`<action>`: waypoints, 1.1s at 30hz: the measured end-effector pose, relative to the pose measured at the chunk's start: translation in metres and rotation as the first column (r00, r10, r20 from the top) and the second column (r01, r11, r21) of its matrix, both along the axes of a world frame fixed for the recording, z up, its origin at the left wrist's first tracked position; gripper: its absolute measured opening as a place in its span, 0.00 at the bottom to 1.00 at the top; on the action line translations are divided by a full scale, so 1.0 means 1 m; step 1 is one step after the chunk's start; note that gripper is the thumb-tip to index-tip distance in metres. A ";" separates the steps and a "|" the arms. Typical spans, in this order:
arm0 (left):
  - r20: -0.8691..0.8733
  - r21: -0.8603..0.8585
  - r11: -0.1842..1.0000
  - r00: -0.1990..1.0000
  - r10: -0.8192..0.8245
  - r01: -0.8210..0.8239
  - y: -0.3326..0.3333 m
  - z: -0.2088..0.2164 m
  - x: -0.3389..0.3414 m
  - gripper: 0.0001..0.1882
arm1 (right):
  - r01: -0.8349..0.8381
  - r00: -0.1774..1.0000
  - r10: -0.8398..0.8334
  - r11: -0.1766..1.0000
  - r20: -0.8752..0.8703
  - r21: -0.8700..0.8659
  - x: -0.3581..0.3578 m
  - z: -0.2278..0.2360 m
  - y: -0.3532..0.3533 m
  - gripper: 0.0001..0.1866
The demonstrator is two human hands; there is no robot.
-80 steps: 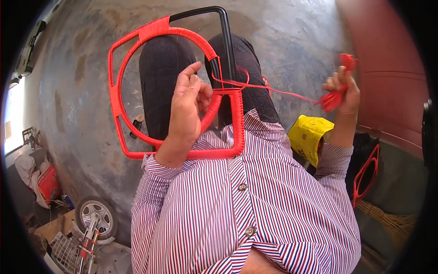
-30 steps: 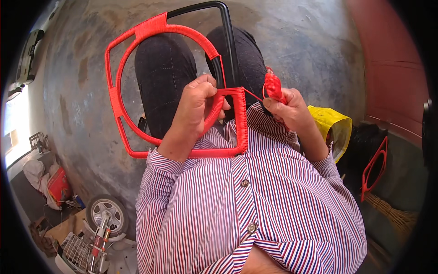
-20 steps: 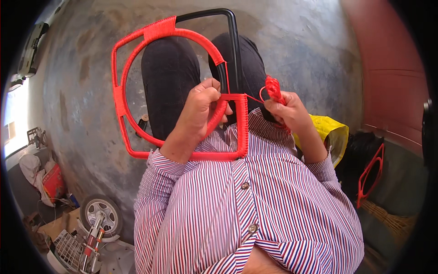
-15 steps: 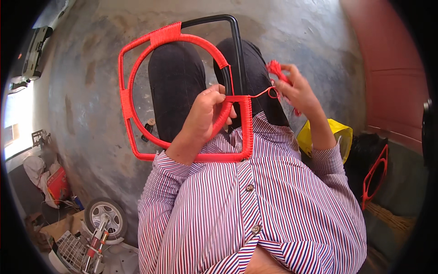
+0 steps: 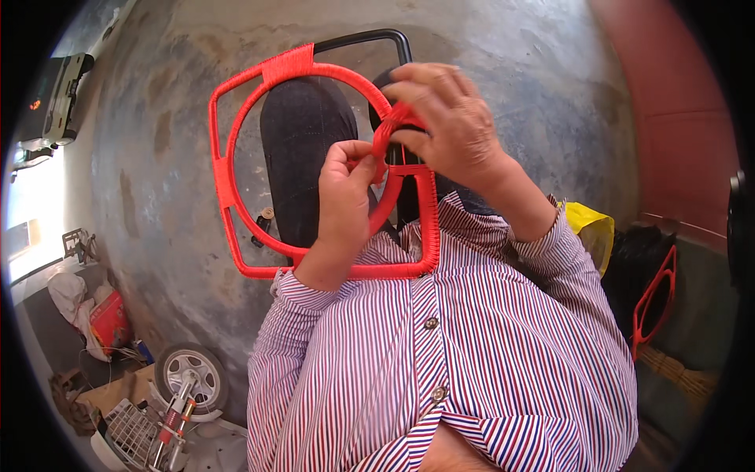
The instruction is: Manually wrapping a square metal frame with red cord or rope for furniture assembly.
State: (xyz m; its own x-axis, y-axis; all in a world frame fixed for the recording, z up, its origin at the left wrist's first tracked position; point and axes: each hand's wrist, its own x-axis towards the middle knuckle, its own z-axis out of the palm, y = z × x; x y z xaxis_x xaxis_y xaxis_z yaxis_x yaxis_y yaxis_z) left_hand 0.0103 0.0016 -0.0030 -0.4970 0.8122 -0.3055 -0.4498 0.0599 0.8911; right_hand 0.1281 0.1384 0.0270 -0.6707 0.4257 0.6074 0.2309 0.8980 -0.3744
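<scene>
A square metal frame with a round ring inside it (image 5: 222, 181) lies across my thighs, mostly wound with red cord. Bare black tube (image 5: 358, 37) shows along its upper right corner. My right hand (image 5: 460, 130) is over the ring's right side, fingers and thumb curled around a hank of red cord (image 5: 399, 118). From inside the ring, my left hand (image 5: 344, 193) pinches the lower end of that hank between thumb and fingers. Behind both hands, part of the ring and of the frame's right side is hidden. The wound lower right corner (image 5: 429, 256) rests against my shirt.
A yellow bag (image 5: 591, 228) and a black bag (image 5: 633, 256) stand at my right, beside another red frame (image 5: 654, 303). Lower left are a spoked wheel (image 5: 191, 377) and a white wire basket (image 5: 132, 427). A small dark object (image 5: 259, 232) lies on the concrete floor.
My right hand has swung left and up with the hank, from beside my right thigh to the ring. The left hand has let go of the ring and taken the hank's lower end.
</scene>
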 end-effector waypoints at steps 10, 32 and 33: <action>0.397 0.085 0.980 0.896 -0.199 0.179 0.006 -0.002 -0.005 0.07 | -0.015 0.960 0.188 0.778 0.209 -0.628 0.043 -0.025 -0.014 0.15; 0.366 0.046 0.964 0.893 -0.261 0.263 0.004 0.013 -0.006 0.12 | -0.847 0.515 -0.200 0.025 -0.833 -0.530 0.196 0.028 0.056 0.15; 0.350 0.032 0.964 0.900 -0.259 0.265 0.005 0.015 -0.005 0.12 | -0.826 0.519 -0.271 0.085 -0.810 -0.558 0.191 0.024 0.054 0.17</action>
State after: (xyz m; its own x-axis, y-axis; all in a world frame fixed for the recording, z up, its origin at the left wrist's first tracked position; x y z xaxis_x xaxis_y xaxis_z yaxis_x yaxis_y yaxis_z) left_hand 0.0049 0.0065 0.0117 -0.1264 0.8920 -0.4339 -0.6968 0.2315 0.6789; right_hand 0.3187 0.1922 0.0511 -0.5660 0.8005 0.1971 -0.7040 -0.3449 -0.6208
